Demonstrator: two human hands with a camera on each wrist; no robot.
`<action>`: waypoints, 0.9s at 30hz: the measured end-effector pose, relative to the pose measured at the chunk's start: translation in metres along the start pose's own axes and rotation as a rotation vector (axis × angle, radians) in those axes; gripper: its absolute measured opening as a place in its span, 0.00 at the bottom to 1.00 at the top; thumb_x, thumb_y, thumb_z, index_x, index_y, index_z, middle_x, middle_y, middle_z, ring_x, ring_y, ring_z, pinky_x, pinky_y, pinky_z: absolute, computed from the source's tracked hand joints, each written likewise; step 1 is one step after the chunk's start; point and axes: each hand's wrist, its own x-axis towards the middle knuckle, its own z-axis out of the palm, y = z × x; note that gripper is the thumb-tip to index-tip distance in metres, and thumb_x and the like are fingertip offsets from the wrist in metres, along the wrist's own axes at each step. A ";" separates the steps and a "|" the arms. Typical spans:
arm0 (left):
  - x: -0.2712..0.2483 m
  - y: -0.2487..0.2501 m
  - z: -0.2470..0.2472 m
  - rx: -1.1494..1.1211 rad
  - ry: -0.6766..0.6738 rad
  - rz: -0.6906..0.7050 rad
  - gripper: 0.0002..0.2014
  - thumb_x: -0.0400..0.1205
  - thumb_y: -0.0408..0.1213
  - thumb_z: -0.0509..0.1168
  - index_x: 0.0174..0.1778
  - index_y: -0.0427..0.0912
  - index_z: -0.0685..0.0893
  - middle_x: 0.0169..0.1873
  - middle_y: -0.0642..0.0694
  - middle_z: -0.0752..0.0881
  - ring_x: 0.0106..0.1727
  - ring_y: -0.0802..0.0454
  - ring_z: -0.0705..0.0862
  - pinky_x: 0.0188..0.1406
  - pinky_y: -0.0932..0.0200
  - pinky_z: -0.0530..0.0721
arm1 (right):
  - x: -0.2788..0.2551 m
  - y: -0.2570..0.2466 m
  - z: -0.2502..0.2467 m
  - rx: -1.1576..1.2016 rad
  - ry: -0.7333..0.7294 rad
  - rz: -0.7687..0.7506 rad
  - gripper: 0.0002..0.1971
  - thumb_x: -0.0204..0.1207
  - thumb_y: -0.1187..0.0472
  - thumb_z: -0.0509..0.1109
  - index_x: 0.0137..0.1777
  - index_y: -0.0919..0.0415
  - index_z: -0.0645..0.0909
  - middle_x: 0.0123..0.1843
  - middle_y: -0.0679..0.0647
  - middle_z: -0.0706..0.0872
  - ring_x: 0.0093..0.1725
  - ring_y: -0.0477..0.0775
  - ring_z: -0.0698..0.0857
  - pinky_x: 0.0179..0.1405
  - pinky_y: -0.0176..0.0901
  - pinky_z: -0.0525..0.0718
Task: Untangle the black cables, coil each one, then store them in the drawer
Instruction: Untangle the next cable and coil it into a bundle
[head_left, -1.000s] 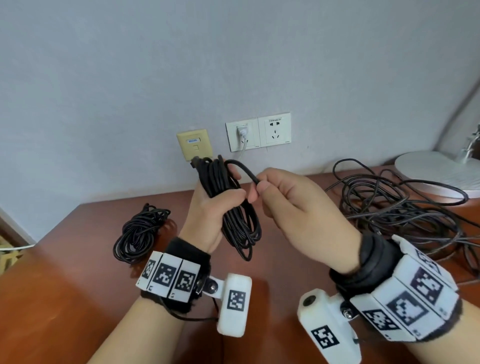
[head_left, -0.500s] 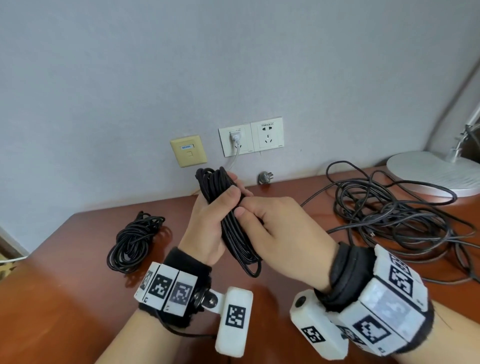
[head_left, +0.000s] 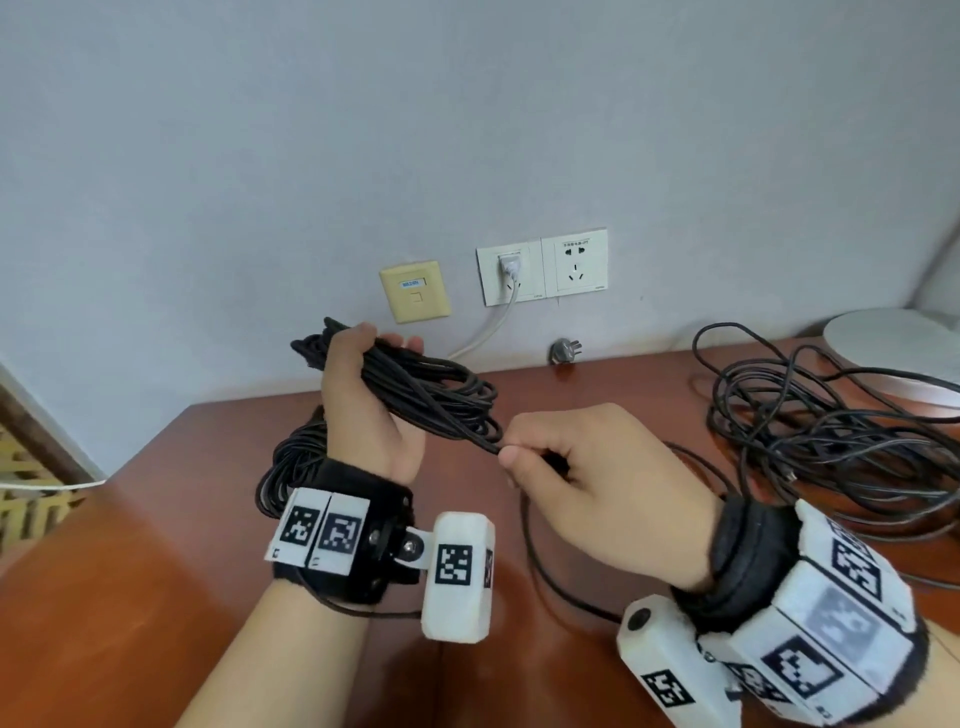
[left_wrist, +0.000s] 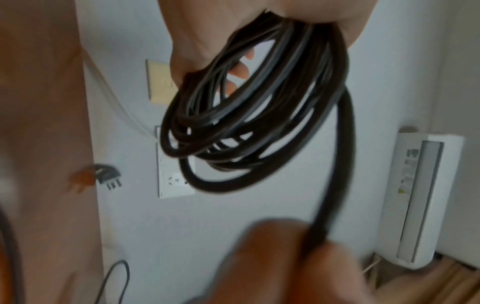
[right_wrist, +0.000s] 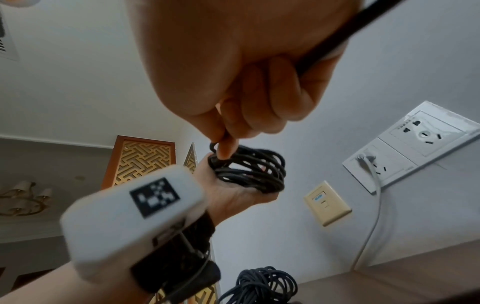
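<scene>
My left hand (head_left: 363, 400) grips a coiled black cable (head_left: 441, 400) above the brown desk, its loops lying sideways to the right. The same coil (left_wrist: 249, 115) hangs from the left hand in the left wrist view. My right hand (head_left: 571, 473) pinches the loose strand (head_left: 467, 436) of that cable between thumb and forefinger, just right of the coil. In the right wrist view the right hand's fingertips (right_wrist: 226, 150) hold the strand next to the coil (right_wrist: 249, 170). A finished coil (head_left: 291, 467) lies on the desk behind my left wrist. A tangled black cable pile (head_left: 831, 441) sits at the right.
The desk (head_left: 156, 597) runs up to a grey wall with a yellow data plate (head_left: 414, 291) and white sockets (head_left: 543, 270), one with a white plug. A grey plug (head_left: 565, 352) lies by the wall. A white lamp base (head_left: 893, 358) stands far right. No drawer is in view.
The left hand has tipped the coil from upright to sideways. The right hand has moved off the coil, down and right, drawing the loose strand out taut.
</scene>
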 end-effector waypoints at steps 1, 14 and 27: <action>-0.001 -0.002 0.001 -0.029 -0.009 -0.028 0.06 0.79 0.37 0.64 0.37 0.43 0.75 0.30 0.49 0.79 0.32 0.53 0.83 0.59 0.54 0.82 | 0.000 0.001 0.001 0.005 -0.014 0.000 0.13 0.82 0.52 0.60 0.36 0.53 0.76 0.28 0.49 0.79 0.30 0.50 0.78 0.32 0.48 0.79; 0.001 0.028 -0.003 -0.083 -0.539 -0.328 0.24 0.63 0.44 0.76 0.52 0.43 0.76 0.49 0.46 0.77 0.52 0.46 0.78 0.64 0.39 0.75 | 0.009 0.034 -0.051 0.103 -0.469 0.310 0.18 0.84 0.47 0.61 0.34 0.50 0.85 0.24 0.48 0.75 0.24 0.40 0.72 0.30 0.32 0.69; -0.046 -0.020 0.025 0.701 -0.712 -0.270 0.20 0.65 0.37 0.69 0.54 0.47 0.83 0.60 0.27 0.84 0.57 0.36 0.86 0.58 0.33 0.83 | 0.012 0.018 -0.037 0.238 -0.089 0.550 0.09 0.80 0.65 0.60 0.57 0.52 0.73 0.31 0.48 0.90 0.22 0.38 0.77 0.28 0.35 0.76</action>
